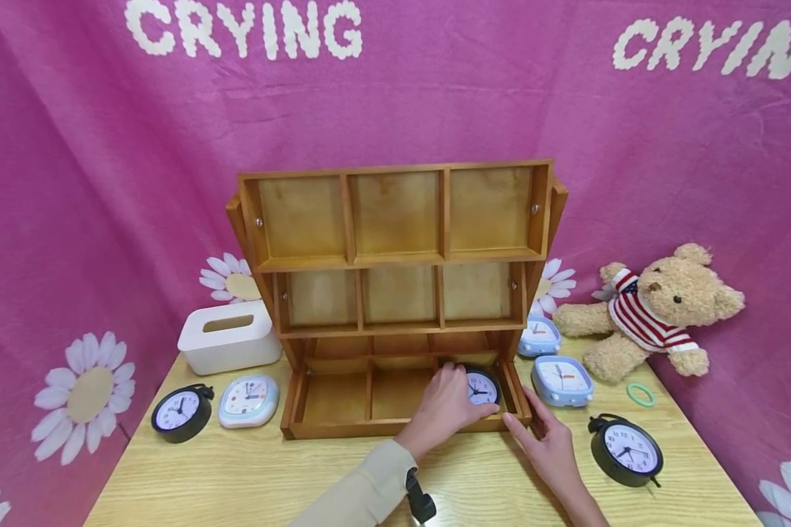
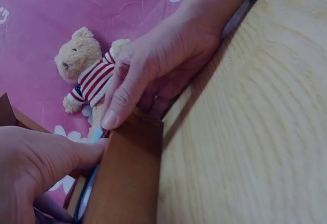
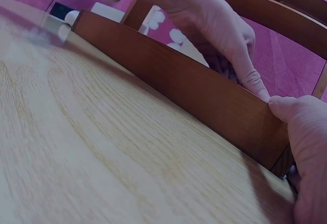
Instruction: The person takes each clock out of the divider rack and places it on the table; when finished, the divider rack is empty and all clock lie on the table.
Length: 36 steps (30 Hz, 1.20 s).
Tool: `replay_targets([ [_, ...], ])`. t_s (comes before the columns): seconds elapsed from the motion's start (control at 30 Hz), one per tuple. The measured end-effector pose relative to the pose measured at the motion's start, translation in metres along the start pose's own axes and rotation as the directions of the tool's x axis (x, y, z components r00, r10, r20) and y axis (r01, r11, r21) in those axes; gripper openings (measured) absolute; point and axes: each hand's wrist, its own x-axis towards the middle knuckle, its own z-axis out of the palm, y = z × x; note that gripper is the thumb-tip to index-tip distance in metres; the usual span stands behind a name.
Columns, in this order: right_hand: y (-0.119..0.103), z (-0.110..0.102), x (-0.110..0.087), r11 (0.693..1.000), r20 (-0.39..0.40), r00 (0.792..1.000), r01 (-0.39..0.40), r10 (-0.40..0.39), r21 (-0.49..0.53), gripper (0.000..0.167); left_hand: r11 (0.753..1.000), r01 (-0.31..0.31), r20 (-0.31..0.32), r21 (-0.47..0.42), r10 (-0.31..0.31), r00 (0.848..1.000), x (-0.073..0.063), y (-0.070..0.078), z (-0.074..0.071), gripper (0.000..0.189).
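Note:
A brown wooden rack [image 1: 402,428] with three tiers of compartments stands on the table. In its bottom right compartment sits a round black alarm clock [image 1: 483,388], face up. My left hand [image 1: 444,406] reaches over the front board and holds this clock, fingers at its far left edge and thumb at its near right; part of the clock is hidden under the hand. At the rack's front right corner my right hand [image 1: 550,450] grips the wood, thumb on the front board's top edge and fingers along the side. The right wrist view shows the front board [image 3: 179,81] close up.
To the right are two blue clocks [image 1: 562,380], another black alarm clock [image 1: 628,450], a green ring [image 1: 641,395] and a teddy bear [image 1: 659,315]. A white tissue box [image 1: 231,344], a black alarm clock [image 1: 181,413] and a white-and-blue clock [image 1: 248,401] stand left of the rack.

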Motion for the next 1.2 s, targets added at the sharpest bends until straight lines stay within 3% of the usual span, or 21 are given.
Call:
replay_targets([
  [0.13, 0.0, 0.001, 0.0, 1.0, -0.005, 1.0, 0.005, -0.005, 0.002, 0.062, 0.998, 0.053, 0.03, -0.028, -0.052, 0.998, 0.002, 0.004, -0.003, 0.063],
  [0.43, 0.0, 0.0, 0.001, 1.0, -0.005, 1.0, 0.002, -0.002, -0.005, 0.063, 0.998, 0.048, 0.015, 0.036, -0.048, 0.999, 0.003, 0.008, -0.003, 0.061],
  [0.97, 0.003, -0.001, 0.001, 1.0, 0.002, 1.0, -0.009, 0.009, -0.003, 0.065, 0.991, 0.05, -0.146, 0.125, -0.031, 0.989, 0.005, 0.009, 0.008, 0.085],
  [1.2, 0.001, -0.002, 0.001, 1.0, 0.01, 1.0, -0.015, 0.015, -0.02, 0.065, 0.995, 0.058, -0.099, 0.083, -0.05, 0.994, 0.004, 0.013, 0.002, 0.092],
])
